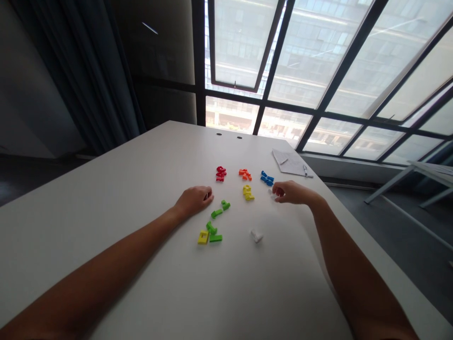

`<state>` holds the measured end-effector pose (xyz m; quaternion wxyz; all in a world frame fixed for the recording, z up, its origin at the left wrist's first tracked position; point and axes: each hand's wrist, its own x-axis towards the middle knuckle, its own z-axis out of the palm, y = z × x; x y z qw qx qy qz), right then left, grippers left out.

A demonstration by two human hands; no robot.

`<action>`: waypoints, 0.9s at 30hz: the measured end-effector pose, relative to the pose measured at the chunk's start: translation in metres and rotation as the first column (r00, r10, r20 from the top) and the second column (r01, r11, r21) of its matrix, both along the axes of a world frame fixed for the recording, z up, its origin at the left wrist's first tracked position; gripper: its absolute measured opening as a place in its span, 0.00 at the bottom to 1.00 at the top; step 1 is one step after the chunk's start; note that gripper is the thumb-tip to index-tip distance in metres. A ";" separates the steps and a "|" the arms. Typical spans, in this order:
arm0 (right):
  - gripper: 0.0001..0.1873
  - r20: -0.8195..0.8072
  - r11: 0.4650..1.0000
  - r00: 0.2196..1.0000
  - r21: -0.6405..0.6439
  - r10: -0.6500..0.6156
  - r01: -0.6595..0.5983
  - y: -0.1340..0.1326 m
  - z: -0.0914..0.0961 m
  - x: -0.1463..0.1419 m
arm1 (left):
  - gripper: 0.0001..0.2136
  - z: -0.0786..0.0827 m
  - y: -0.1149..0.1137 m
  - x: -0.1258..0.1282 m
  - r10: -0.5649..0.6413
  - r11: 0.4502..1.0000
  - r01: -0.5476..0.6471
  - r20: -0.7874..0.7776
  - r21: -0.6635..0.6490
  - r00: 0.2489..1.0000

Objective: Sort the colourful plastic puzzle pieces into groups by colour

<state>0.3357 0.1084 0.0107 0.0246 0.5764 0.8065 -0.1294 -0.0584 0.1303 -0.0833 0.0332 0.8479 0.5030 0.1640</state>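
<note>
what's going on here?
A person has both bare hands on a white table. The right hand is at a small white piece, and the left hand rests near green pieces, showing nothing held. Red pieces, orange pieces, blue pieces and yellow pieces lie in small clusters.

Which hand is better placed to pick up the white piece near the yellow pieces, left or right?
Probably the right hand: its fingers are beside the small white plastic piece, while the left hand rests farther away, near the green pieces.
</note>
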 end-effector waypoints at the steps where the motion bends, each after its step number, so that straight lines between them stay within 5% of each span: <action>1: 0.12 -0.015 1.000 1.000 0.008 -0.027 0.027 0.002 -0.003 0.006 | 0.13 0.000 0.000 0.000 0.000 1.000 0.000 0.001 0.000 1.000; 18: 0.16 -0.016 0.946 0.951 0.098 -0.308 0.308 0.027 -0.051 0.036 | 0.13 -0.001 0.001 -0.001 -0.013 1.000 0.013 0.015 0.006 1.000; 22: 0.17 0.009 0.946 0.951 0.108 -0.308 0.305 0.026 -0.049 0.034 | 0.13 -0.001 0.001 -0.001 -0.006 1.000 0.006 0.023 -0.002 1.000; 27: 0.16 0.045 0.955 0.962 0.141 -0.269 0.260 0.017 -0.024 0.022 | 0.13 0.000 0.000 -0.001 0.009 1.000 -0.009 0.022 -0.015 1.000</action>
